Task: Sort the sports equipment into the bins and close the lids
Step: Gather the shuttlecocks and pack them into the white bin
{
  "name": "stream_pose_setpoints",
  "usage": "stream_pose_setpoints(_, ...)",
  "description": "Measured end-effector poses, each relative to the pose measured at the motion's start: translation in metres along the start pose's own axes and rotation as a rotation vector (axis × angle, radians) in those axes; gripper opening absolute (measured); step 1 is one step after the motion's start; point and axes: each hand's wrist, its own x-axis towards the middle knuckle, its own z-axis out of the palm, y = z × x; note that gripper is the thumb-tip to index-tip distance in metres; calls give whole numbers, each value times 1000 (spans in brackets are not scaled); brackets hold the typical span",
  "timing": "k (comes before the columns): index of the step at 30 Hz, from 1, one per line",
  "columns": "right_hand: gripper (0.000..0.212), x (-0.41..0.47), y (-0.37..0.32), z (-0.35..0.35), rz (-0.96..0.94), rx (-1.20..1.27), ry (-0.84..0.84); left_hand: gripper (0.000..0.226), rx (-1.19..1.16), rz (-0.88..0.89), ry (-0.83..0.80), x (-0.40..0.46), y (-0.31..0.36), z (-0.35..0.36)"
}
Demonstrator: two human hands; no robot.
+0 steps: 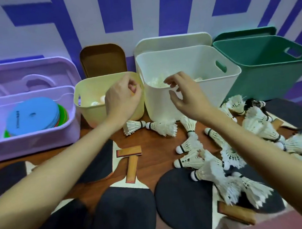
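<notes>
White plastic feathers everywhere in the head view, so the sorting looks to be mid-way at best. Shuttlecocks point(227, 154) are piled across the lower right of the frame on the wooden table point(151, 152), with dark paddles point(184, 203) spread along the bottom, none binned yet.

Left hand point(122, 100) is held over the small yellow bin point(92, 110) at centre left, fingers curled loosely; something orange may be pinched at the fingertips, but that can't really be told. A couple of white balls point(97, 102) are seen inside that bin. Right hand point(185, 93) is hovering at the rim of the white bin point(192, 98) in the middle, fingers spread and relaxed, nothing held. Some white feathery stuff already lies inside.

Purple bin point(25, 137) at left is filled with flat coloured discs point(32, 117); green bin point(274, 72) at upper right appears empty, though its floor is hidden. All four lids are propped behind, so closing isn't started.

Next move, as a guess: more shuttlecocks to be grabbed from the pile, light grip needed since the feathers crush easily.
</notes>
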Motion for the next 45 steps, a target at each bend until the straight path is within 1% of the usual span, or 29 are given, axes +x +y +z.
stream_pose_setpoints(3, 28, -28, -9, 11, 43, 25, -91, 12, 54, -145, -148, -27, -19, 6)
stream_pose_setpoints(5, 31, -42, -8, 20, 107, 14, -153, 20, 90, -285, -258, -38, -32, 12)
stream_pose_setpoints(7, 36, -53, -6, 30, 227, -1, -214, 32, 88, -428, -335, -45, -45, 19)
stream_pose_setpoints(9, 45, -60, -2, 41, 387, -8, -282, 44, 97, -529, -371, -50, -56, 25)
stream_pose_setpoints(11, 52, -63, 3, 53, 510, -22, -343, 57, 157, -595, -422, -56, -65, 30)
stream_pose_setpoints(14, 59, -60, 9, 67, 601, -95, -396, 71, 229, -666, -502, -60, -76, 36)
stream_pose_setpoints(16, 67, -54, 11, 74, 654, -148, -443, 78, 230, -703, -535, -60, -83, 39)
stream_pose_setpoints(18, 70, -48, 12, 80, 715, -161, -475, 81, 213, -717, -547, -60, -88, 43)
stream_pose_setpoints(21, 65, -42, 11, 91, 764, -174, -460, 81, 192, -723, -552, -61, -92, 48)
stream_pose_setpoints(24, 60, -40, 7, 97, 807, -187, -401, 76, 164, -723, -521, -61, -90, 55)
stream_pose_setpoints(29, 42, -31, 13, 98, 907, -21, -277, 73, 85, -745, -456, -61, -90, 58)
stream_pose_setpoints(33, 35, -30, 15, 91, 908, 60, -215, 67, -8, -697, -375, -62, -85, 46)
stream_pose_setpoints(36, 33, -35, 11, 77, 827, 119, -136, 63, -116, -601, -268, -66, -79, 28)
stream_pose_setpoints(38, 32, -40, 5, 63, 734, 179, -61, 59, -226, -542, -214, -69, -77, 15)
stream_pose_setpoints(41, 32, -47, -11, 40, 568, 175, 62, 55, -350, -468, -183, -75, -75, -1)
stream_pose_setpoints(43, 35, -51, -24, 26, 449, 179, 139, 55, -375, -420, -180, -78, -71, -9)
stream_pose_setpoints(45, 41, -51, -38, 16, 330, 212, 199, 55, -337, -349, -217, -81, -67, -15)
